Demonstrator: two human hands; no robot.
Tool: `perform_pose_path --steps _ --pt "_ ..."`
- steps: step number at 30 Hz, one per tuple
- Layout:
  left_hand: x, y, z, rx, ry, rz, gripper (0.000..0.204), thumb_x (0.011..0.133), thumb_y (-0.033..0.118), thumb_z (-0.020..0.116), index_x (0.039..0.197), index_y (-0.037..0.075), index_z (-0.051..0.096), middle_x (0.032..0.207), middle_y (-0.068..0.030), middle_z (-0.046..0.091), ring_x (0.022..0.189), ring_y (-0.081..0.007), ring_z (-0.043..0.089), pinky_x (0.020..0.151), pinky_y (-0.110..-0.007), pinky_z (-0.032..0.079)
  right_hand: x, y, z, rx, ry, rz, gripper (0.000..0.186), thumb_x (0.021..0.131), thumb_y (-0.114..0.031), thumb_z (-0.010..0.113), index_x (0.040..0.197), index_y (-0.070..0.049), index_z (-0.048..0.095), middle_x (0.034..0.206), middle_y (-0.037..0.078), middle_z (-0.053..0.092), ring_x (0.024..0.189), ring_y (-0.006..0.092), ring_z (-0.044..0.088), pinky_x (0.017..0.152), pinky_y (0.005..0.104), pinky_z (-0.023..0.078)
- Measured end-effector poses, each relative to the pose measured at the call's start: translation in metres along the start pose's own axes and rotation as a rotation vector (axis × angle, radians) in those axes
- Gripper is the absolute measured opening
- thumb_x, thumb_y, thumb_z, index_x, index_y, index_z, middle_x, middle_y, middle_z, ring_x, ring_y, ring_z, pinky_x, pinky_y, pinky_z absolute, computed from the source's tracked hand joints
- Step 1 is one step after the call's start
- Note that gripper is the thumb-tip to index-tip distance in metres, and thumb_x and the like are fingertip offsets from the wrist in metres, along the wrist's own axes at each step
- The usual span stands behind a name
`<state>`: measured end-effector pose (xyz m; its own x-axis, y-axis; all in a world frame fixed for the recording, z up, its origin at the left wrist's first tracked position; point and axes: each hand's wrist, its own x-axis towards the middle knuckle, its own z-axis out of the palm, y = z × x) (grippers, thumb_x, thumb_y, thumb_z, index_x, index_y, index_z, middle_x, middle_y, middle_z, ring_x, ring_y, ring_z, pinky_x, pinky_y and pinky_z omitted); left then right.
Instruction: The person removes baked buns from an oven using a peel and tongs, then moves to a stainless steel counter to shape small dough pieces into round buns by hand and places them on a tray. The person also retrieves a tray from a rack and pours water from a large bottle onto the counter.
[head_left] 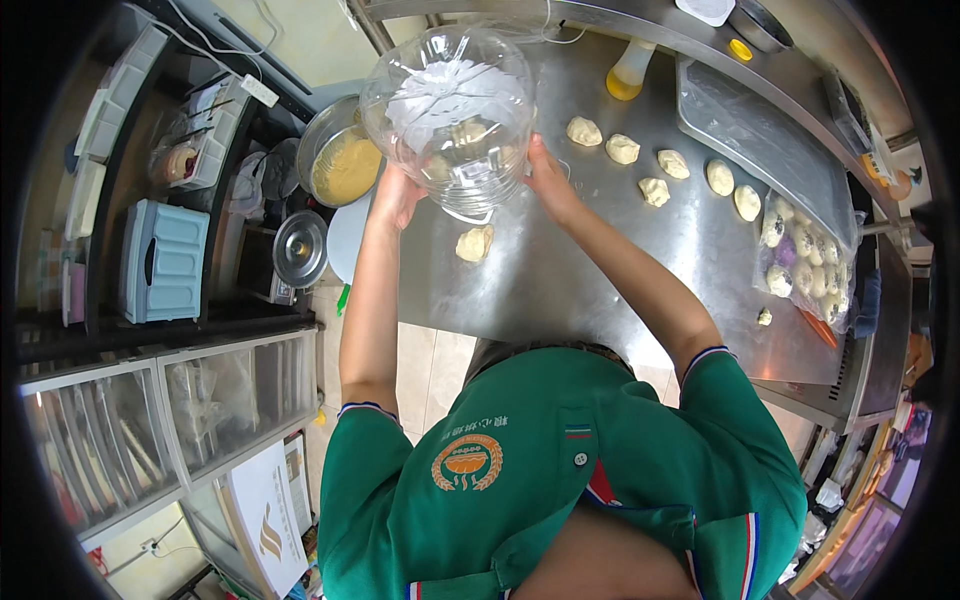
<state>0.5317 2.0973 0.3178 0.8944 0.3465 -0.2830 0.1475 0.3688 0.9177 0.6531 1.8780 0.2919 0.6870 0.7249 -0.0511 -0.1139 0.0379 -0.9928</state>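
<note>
Both my hands hold a clear, round bowl (512,140) above the far part of the steel table. White powder (447,100) clings inside it, and pale dough shows through its clear wall. My left hand (398,197) grips the left side, with most of the fingers hidden. On the opposite side, my right hand (546,172) has its thumb against the wall. A lump of dough (474,243) lies on the table just below the bowl. Farther right, several separate dough pieces (622,149) form a loose row.
Left of the bowl stands a metal mixing bowl (346,165) of yellow mixture. A bottle of yellow liquid (628,72) is at the back. To the right are a covered metal tray (770,130) and a plastic bag of dough balls (810,262). Shelves hold a blue container (166,260).
</note>
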Motion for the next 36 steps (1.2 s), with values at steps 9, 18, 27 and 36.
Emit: perform_pose_path --steps 9,18,27,36 --pt "0.010 -0.016 -0.007 -0.050 0.102 0.078 0.098 0.095 0.080 0.028 0.162 0.009 0.015 0.164 -0.0125 0.027 0.150 -0.0317 0.027 0.120 -0.054 0.022 0.003 0.009 0.009 -0.066 0.004 -0.035 0.082 0.102 -0.070 0.021 0.163 -0.015 0.016 0.165 0.010 0.024 0.153 0.0282 0.020 0.119 0.0507 0.026" --pt "0.031 -0.030 -0.011 -0.154 0.101 0.219 0.081 0.104 0.061 0.040 0.160 0.006 0.020 0.163 -0.0091 0.029 0.147 -0.0262 0.032 0.120 -0.044 0.027 0.001 0.010 0.002 -0.092 0.066 -0.051 0.080 0.103 -0.068 0.023 0.161 -0.013 0.025 0.161 0.010 0.034 0.149 0.0254 0.030 0.118 0.0463 0.029" --pt "0.026 -0.048 -0.024 -0.204 0.270 0.210 0.075 0.104 0.061 0.041 0.155 0.007 0.030 0.148 -0.0088 0.044 0.141 -0.0261 0.040 0.115 -0.045 0.032 -0.012 0.031 -0.015 -0.088 0.136 -0.124 0.059 0.108 -0.042 0.043 0.149 -0.001 0.042 0.151 0.018 0.046 0.142 0.0314 0.040 0.118 0.0388 0.030" --pt "-0.072 -0.134 -0.017 0.460 0.527 0.437 0.034 0.108 0.026 0.048 0.080 0.007 0.051 0.069 0.0021 0.043 0.065 -0.0096 0.040 0.059 -0.028 0.036 -0.149 0.089 -0.098 -0.818 0.321 0.144 0.031 0.093 -0.021 0.066 0.117 -0.002 0.063 0.107 0.016 0.065 0.090 0.0308 0.068 0.082 0.0407 0.055"
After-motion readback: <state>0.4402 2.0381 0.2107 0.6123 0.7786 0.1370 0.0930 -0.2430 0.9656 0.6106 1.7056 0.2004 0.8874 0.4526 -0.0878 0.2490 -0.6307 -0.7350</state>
